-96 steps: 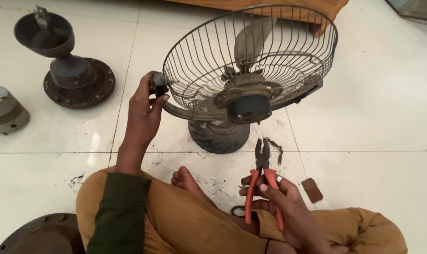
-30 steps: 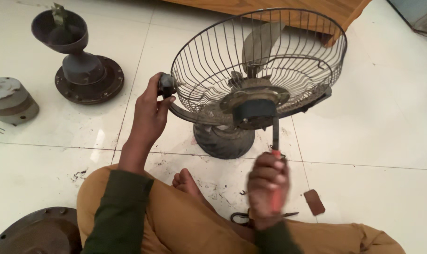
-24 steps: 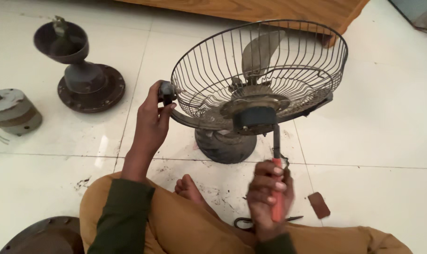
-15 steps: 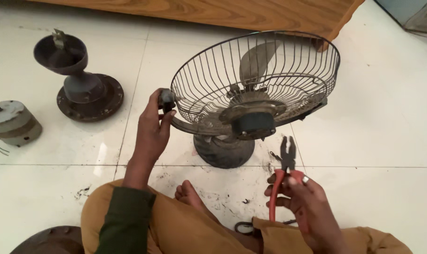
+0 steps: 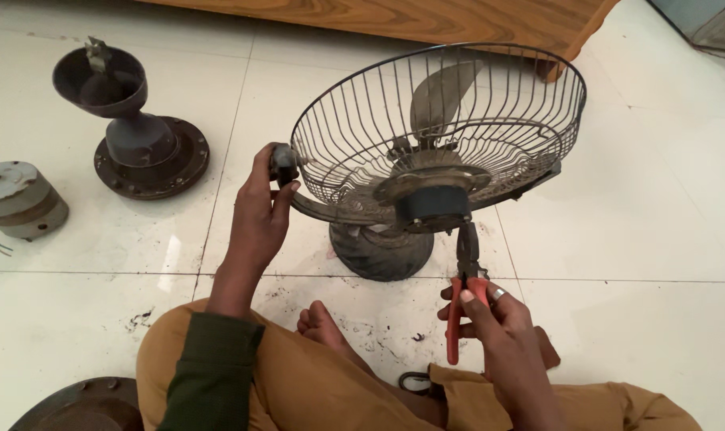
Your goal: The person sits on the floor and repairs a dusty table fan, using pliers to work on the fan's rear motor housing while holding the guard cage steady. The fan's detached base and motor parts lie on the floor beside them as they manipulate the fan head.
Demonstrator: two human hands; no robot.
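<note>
Here the table fan [image 5: 438, 160] stood on the white tiled floor [image 5: 657, 207] at about twelve o'clock from the seated person, its wire guard [image 5: 490, 104] tipped open-side up and its round base [image 5: 382, 251] partly hidden beneath the motor housing [image 5: 434, 203]; one blade [image 5: 442, 92] showed through the wires, the others too obscured to make out. The left hand [image 5: 258, 219], at ten o'clock, was closed around a small dark knob-like part [image 5: 284, 162] at the guard's rim; what exactly that part was could not be told. The right hand [image 5: 494, 319], at three o'clock, gripped the orange handles of the pliers [image 5: 464, 287]; their nose pointed up to the underside of the motor housing, but whether the tips were clamped on anything there was hidden. At nine o'clock stood a dark fan stand [image 5: 135, 132] and, cut by the left edge, a grey motor [image 5: 15, 199]; a rusty disc [image 5: 83, 407] was cropped at seven o'clock; a wooden bed frame [image 5: 426, 20] ran along the top.
</note>
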